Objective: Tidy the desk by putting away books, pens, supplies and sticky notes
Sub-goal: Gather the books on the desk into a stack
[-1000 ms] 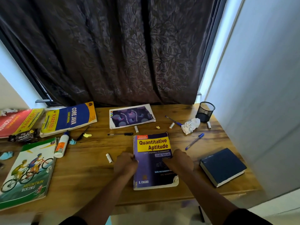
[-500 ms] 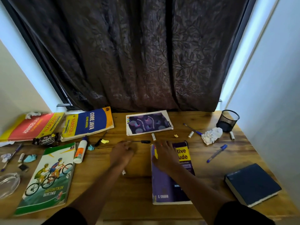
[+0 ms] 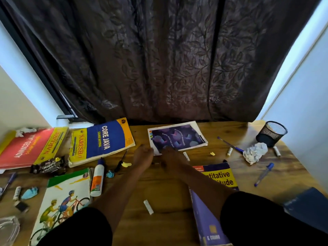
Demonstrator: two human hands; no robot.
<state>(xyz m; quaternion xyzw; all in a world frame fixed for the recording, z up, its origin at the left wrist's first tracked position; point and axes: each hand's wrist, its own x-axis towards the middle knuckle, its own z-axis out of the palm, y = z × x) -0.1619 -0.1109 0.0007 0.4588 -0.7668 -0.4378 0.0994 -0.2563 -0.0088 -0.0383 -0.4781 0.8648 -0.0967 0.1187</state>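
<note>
Both my arms stretch forward over the wooden desk (image 3: 165,190). My left hand (image 3: 142,155) has its fingers curled at the near left corner of a thin purple booklet (image 3: 179,136). My right hand (image 3: 171,158) lies over the booklet's near edge; the blur hides whether either hand grips it. A short piece of a black pen (image 3: 156,163) shows between the hands. The Quantitative Aptitude book (image 3: 218,176) lies flat under my right forearm. Other books lie to the left: Core Java (image 3: 104,139), a red Advanced Java (image 3: 24,150) and Mountain Biking (image 3: 65,197).
A mesh pen cup (image 3: 271,133) stands at the back right beside crumpled paper (image 3: 255,152) and blue pens (image 3: 263,174). A dark blue book (image 3: 308,205) lies at the right edge. A glue bottle (image 3: 97,178), sticky scraps (image 3: 126,164), a white cap (image 3: 148,206) and a snack wrapper (image 3: 48,166) are scattered about.
Both hands left the Quantitative Aptitude book and moved forward to the near edge of the purple booklet. The view has shifted left and closer to the desk.
</note>
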